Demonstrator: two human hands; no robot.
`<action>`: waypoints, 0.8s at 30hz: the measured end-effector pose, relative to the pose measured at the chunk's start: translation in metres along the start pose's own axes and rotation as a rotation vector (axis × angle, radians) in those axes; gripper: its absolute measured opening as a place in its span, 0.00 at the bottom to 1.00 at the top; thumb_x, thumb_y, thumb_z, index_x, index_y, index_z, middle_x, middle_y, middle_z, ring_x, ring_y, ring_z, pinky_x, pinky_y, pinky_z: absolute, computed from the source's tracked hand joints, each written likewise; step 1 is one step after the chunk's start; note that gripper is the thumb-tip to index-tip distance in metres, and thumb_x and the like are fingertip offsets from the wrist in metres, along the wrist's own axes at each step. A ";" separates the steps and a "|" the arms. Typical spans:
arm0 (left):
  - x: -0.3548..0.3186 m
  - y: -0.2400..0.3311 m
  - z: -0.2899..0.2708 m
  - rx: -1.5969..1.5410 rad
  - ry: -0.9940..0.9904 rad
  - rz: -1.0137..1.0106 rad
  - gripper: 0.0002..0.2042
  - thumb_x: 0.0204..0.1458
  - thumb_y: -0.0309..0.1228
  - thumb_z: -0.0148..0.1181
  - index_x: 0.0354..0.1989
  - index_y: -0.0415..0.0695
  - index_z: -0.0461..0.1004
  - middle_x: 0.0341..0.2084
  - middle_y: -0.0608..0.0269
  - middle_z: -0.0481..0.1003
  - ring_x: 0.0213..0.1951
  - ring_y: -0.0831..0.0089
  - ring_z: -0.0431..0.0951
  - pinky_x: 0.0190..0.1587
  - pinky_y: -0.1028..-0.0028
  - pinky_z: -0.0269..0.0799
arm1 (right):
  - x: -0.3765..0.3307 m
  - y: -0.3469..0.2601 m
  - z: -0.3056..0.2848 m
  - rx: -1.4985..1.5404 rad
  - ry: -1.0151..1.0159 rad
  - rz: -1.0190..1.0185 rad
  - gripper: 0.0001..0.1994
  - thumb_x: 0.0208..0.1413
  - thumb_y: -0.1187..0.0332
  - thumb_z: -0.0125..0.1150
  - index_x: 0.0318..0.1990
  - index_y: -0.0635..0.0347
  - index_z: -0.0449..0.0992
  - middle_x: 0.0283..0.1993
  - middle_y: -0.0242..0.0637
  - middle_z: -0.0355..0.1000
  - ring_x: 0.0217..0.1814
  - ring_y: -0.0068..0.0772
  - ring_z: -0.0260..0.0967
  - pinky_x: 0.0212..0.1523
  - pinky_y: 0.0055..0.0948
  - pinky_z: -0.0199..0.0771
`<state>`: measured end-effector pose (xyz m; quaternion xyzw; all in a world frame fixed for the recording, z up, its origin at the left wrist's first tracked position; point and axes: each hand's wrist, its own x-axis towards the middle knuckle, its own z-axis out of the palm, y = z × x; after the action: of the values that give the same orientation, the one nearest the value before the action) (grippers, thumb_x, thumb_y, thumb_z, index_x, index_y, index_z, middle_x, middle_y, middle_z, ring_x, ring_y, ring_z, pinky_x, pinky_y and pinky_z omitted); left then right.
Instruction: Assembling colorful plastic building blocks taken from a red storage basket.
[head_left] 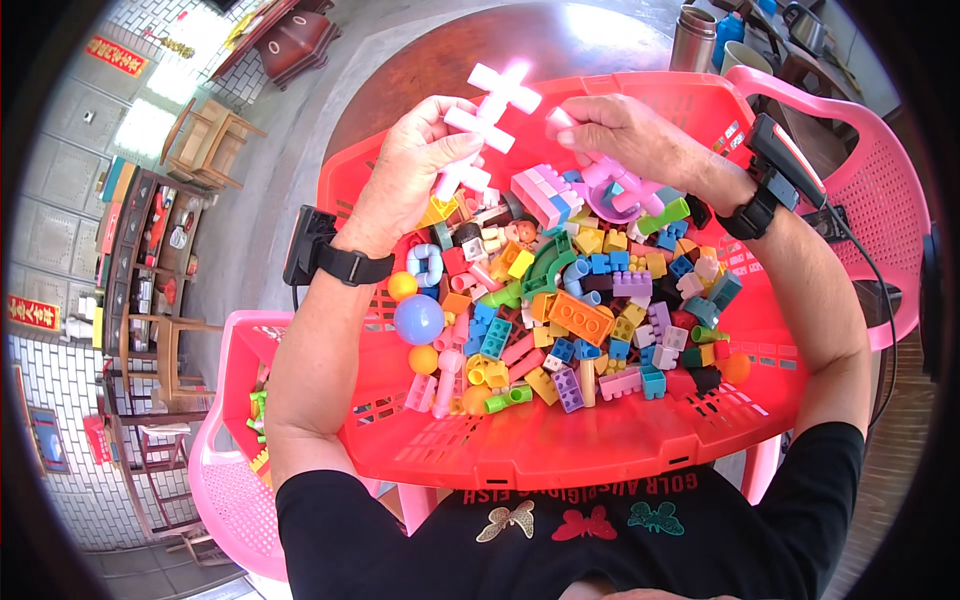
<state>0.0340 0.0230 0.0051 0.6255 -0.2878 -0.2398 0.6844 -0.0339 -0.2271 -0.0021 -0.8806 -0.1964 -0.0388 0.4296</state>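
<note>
our black shirt [560, 540] lowest; above it red basket [560, 445] of blocks; left hand [405, 165] grips white cross piece [490, 115] over basket; right hand [625, 135] pinches its end.

- The left hand [405, 170] grips a pale pink cross-shaped toy piece [490, 115], lifted above the heap
- The right hand [625, 135] pinches a small pink block [560, 124] just beside the cross piece
- Below them a red plastic crate [560, 440] holds mixed building blocks [580, 320], curved tubes and a blue ball [418, 319]
- Pink plastic chairs [225, 480] stand on both sides of the crate
</note>
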 end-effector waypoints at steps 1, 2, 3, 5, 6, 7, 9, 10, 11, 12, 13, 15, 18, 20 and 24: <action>0.000 0.000 -0.001 -0.008 0.008 -0.006 0.13 0.53 0.22 0.56 0.47 0.41 0.67 0.36 0.63 0.73 0.35 0.77 0.76 0.38 0.77 0.74 | 0.000 -0.001 0.000 -0.009 -0.015 0.021 0.16 0.59 0.59 0.54 0.32 0.67 0.71 0.20 0.38 0.64 0.23 0.29 0.61 0.28 0.32 0.63; -0.001 0.000 -0.001 -0.008 0.008 -0.006 0.13 0.53 0.22 0.56 0.47 0.41 0.67 0.36 0.63 0.73 0.35 0.77 0.76 0.38 0.77 0.74 | 0.000 -0.003 0.000 -0.019 -0.030 0.043 0.16 0.59 0.59 0.54 0.32 0.67 0.71 0.21 0.38 0.65 0.23 0.29 0.61 0.28 0.32 0.63; -0.002 0.000 -0.001 0.029 -0.041 -0.047 0.14 0.53 0.22 0.56 0.48 0.40 0.66 0.37 0.62 0.73 0.36 0.76 0.76 0.39 0.76 0.75 | 0.000 -0.004 0.001 -0.018 -0.030 0.043 0.16 0.59 0.59 0.54 0.32 0.67 0.71 0.21 0.38 0.65 0.23 0.29 0.61 0.28 0.32 0.63; -0.007 0.003 0.003 0.068 -0.086 -0.090 0.16 0.53 0.22 0.56 0.50 0.40 0.66 0.38 0.61 0.73 0.37 0.75 0.76 0.40 0.74 0.76 | 0.001 -0.006 0.004 0.008 -0.103 0.059 0.14 0.61 0.60 0.52 0.33 0.64 0.70 0.23 0.30 0.66 0.27 0.21 0.63 0.30 0.25 0.66; -0.010 0.008 0.013 0.091 -0.119 -0.129 0.16 0.53 0.22 0.56 0.51 0.40 0.66 0.39 0.60 0.73 0.37 0.76 0.76 0.38 0.75 0.77 | 0.000 -0.005 0.004 0.007 -0.102 0.064 0.14 0.61 0.60 0.52 0.33 0.64 0.70 0.23 0.30 0.66 0.27 0.21 0.63 0.30 0.25 0.66; -0.011 0.009 0.020 0.115 -0.152 -0.169 0.17 0.53 0.22 0.55 0.52 0.39 0.65 0.40 0.59 0.74 0.37 0.77 0.76 0.35 0.76 0.77 | -0.002 -0.005 0.004 0.009 -0.133 0.045 0.14 0.61 0.60 0.52 0.34 0.64 0.71 0.23 0.31 0.66 0.27 0.21 0.64 0.30 0.25 0.66; -0.011 0.008 0.024 0.173 -0.188 -0.176 0.18 0.53 0.22 0.55 0.53 0.39 0.65 0.40 0.59 0.74 0.38 0.76 0.77 0.36 0.76 0.77 | -0.005 -0.008 0.006 0.012 -0.166 0.023 0.14 0.61 0.60 0.53 0.35 0.64 0.72 0.22 0.31 0.66 0.27 0.21 0.64 0.30 0.26 0.67; -0.012 0.008 0.025 0.231 -0.225 -0.183 0.18 0.54 0.23 0.55 0.54 0.39 0.65 0.40 0.59 0.74 0.39 0.76 0.77 0.37 0.76 0.77 | -0.007 -0.011 0.008 0.040 -0.200 0.030 0.15 0.60 0.60 0.53 0.35 0.66 0.72 0.23 0.35 0.68 0.26 0.27 0.66 0.30 0.30 0.67; -0.012 0.011 0.024 0.239 -0.253 -0.249 0.17 0.55 0.27 0.56 0.53 0.38 0.67 0.38 0.60 0.75 0.39 0.76 0.76 0.38 0.75 0.77 | -0.007 -0.012 0.008 0.070 -0.236 0.038 0.16 0.58 0.59 0.54 0.34 0.68 0.73 0.25 0.39 0.70 0.26 0.32 0.68 0.31 0.34 0.68; -0.012 0.008 0.022 0.239 -0.252 -0.252 0.17 0.55 0.27 0.56 0.53 0.38 0.67 0.38 0.60 0.75 0.39 0.76 0.76 0.38 0.75 0.77 | -0.006 -0.013 0.007 0.073 -0.237 0.039 0.16 0.58 0.59 0.54 0.34 0.68 0.73 0.25 0.39 0.70 0.26 0.32 0.68 0.31 0.34 0.68; -0.012 0.003 0.017 0.277 -0.258 -0.277 0.17 0.56 0.29 0.56 0.52 0.37 0.67 0.37 0.61 0.74 0.38 0.77 0.76 0.38 0.75 0.77 | -0.006 -0.015 0.005 -0.027 -0.259 0.010 0.15 0.57 0.60 0.55 0.37 0.67 0.72 0.25 0.41 0.70 0.26 0.33 0.69 0.31 0.35 0.68; -0.012 0.000 0.017 0.314 -0.268 -0.302 0.17 0.56 0.30 0.56 0.52 0.36 0.67 0.37 0.62 0.74 0.37 0.78 0.76 0.38 0.76 0.78 | -0.007 -0.016 0.005 -0.128 -0.280 -0.015 0.15 0.56 0.61 0.56 0.39 0.66 0.71 0.26 0.43 0.71 0.26 0.34 0.70 0.31 0.35 0.68; -0.016 0.002 0.020 0.259 -0.269 -0.330 0.18 0.56 0.35 0.57 0.51 0.36 0.69 0.37 0.62 0.76 0.38 0.78 0.76 0.35 0.77 0.76 | -0.014 -0.023 0.009 0.066 -0.158 0.022 0.19 0.56 0.63 0.57 0.50 0.63 0.64 0.23 0.39 0.70 0.24 0.28 0.69 0.27 0.30 0.68; -0.017 0.001 0.023 0.221 -0.326 -0.345 0.19 0.57 0.35 0.57 0.52 0.37 0.68 0.37 0.62 0.75 0.38 0.78 0.76 0.36 0.77 0.76 | -0.015 -0.029 0.006 0.032 -0.211 0.010 0.26 0.55 0.68 0.56 0.59 0.61 0.55 0.26 0.43 0.72 0.25 0.32 0.73 0.29 0.31 0.70; -0.017 0.003 0.030 0.257 -0.367 -0.350 0.20 0.57 0.35 0.56 0.55 0.38 0.66 0.35 0.64 0.74 0.39 0.78 0.75 0.36 0.77 0.77 | -0.016 -0.031 0.007 -0.027 -0.234 0.003 0.28 0.53 0.72 0.55 0.61 0.62 0.52 0.27 0.45 0.73 0.26 0.34 0.74 0.30 0.31 0.72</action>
<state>0.0005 0.0134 0.0080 0.6935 -0.3226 -0.4252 0.4840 -0.0611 -0.2095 0.0132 -0.8850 -0.2434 0.0624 0.3919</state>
